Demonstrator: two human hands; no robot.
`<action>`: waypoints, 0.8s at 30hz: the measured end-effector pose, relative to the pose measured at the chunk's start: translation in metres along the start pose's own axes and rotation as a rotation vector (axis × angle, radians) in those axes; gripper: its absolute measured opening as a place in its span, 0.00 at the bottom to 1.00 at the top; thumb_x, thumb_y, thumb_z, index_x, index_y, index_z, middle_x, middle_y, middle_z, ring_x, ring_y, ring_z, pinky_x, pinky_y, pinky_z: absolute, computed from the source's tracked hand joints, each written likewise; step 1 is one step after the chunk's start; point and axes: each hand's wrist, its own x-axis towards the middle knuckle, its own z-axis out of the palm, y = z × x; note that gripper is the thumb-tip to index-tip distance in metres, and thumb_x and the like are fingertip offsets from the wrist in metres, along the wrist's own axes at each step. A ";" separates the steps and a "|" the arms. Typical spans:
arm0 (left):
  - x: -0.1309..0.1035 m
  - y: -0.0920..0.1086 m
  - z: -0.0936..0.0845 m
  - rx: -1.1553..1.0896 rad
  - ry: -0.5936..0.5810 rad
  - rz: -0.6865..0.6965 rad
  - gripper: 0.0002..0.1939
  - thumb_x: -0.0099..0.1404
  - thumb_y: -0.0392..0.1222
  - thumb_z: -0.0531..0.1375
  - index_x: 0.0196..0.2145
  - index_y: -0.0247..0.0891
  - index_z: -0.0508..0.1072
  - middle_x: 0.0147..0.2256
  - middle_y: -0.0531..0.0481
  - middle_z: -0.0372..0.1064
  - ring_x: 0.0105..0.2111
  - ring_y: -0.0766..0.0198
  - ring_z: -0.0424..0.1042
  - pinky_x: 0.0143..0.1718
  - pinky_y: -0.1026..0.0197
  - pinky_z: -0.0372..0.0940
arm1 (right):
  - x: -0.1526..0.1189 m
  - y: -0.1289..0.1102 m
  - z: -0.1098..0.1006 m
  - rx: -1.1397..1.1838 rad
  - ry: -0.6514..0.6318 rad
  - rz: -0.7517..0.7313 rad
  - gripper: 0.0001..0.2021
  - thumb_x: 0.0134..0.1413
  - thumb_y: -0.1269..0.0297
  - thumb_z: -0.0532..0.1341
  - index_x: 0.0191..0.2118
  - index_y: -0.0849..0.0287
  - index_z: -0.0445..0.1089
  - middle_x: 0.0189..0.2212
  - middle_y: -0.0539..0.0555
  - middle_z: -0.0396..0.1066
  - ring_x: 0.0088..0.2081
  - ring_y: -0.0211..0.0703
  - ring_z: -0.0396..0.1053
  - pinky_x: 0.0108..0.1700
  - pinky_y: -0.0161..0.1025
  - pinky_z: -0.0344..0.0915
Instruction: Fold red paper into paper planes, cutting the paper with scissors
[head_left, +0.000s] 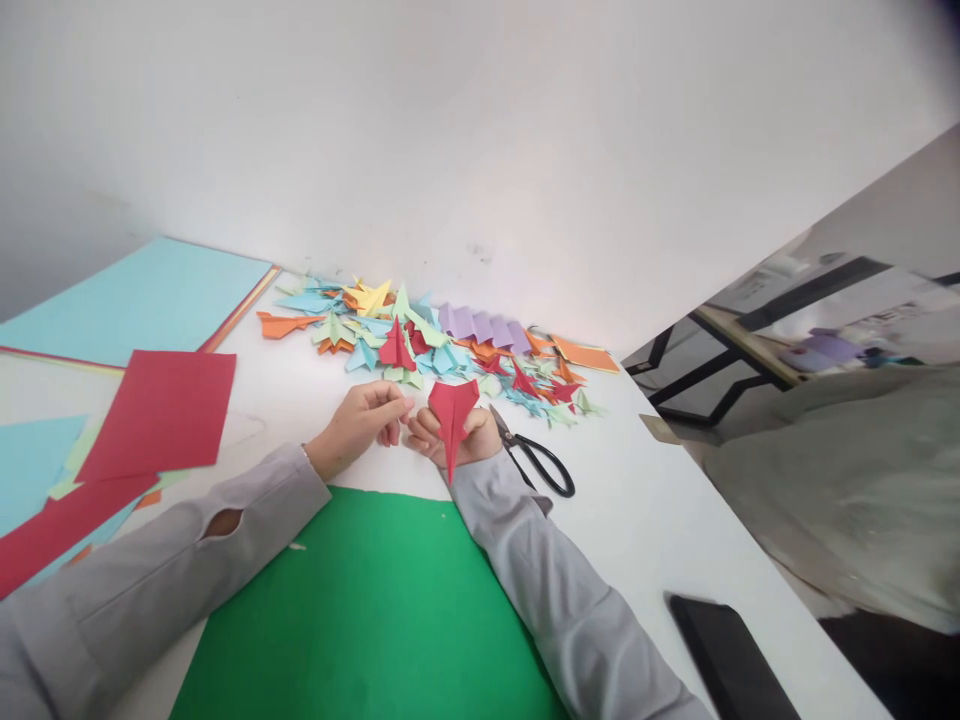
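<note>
A small folded red paper plane (453, 415) is in my right hand (480, 436), its narrow tip pointing down toward me. Just left of it is my left hand (365, 424), thumb and fingers pressed together; whether anything thin is between them cannot be made out. The two hands are close, with a narrow gap between them. Beneath my forearms lies a green sheet (367, 610). Beyond my hands, a pile of small folded paper planes in several colours (442, 350) rests against the wall.
Black-handled scissors (546, 468) lie beside my right wrist. A black phone-like object (731, 655) is near the right edge. Red sheets (169, 410) and a large light blue sheet stack (150, 300) lie on the left of the white table (630, 520).
</note>
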 end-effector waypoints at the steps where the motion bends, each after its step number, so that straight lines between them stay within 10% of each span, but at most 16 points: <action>1: 0.001 -0.001 0.000 -0.003 -0.001 0.000 0.14 0.55 0.49 0.61 0.22 0.36 0.66 0.13 0.56 0.62 0.14 0.71 0.61 0.18 0.67 0.56 | 0.001 0.000 0.000 -0.017 -0.026 0.000 0.10 0.29 0.64 0.58 0.13 0.56 0.53 0.13 0.46 0.48 0.18 0.35 0.47 0.24 0.38 0.51; 11: 0.003 -0.001 -0.001 -0.070 -0.037 0.000 0.14 0.52 0.49 0.64 0.23 0.36 0.66 0.12 0.57 0.60 0.14 0.73 0.58 0.18 0.68 0.52 | 0.003 0.007 0.003 -0.149 -0.030 0.062 0.02 0.26 0.69 0.58 0.17 0.59 0.65 0.11 0.48 0.61 0.16 0.37 0.55 0.21 0.38 0.55; 24: 0.006 -0.001 -0.004 -0.303 0.085 -0.035 0.14 0.55 0.49 0.61 0.28 0.34 0.71 0.24 0.53 0.66 0.20 0.71 0.65 0.22 0.66 0.59 | -0.005 0.011 0.031 0.288 -0.043 0.299 0.08 0.25 0.67 0.56 0.20 0.57 0.56 0.14 0.47 0.50 0.20 0.36 0.49 0.22 0.35 0.52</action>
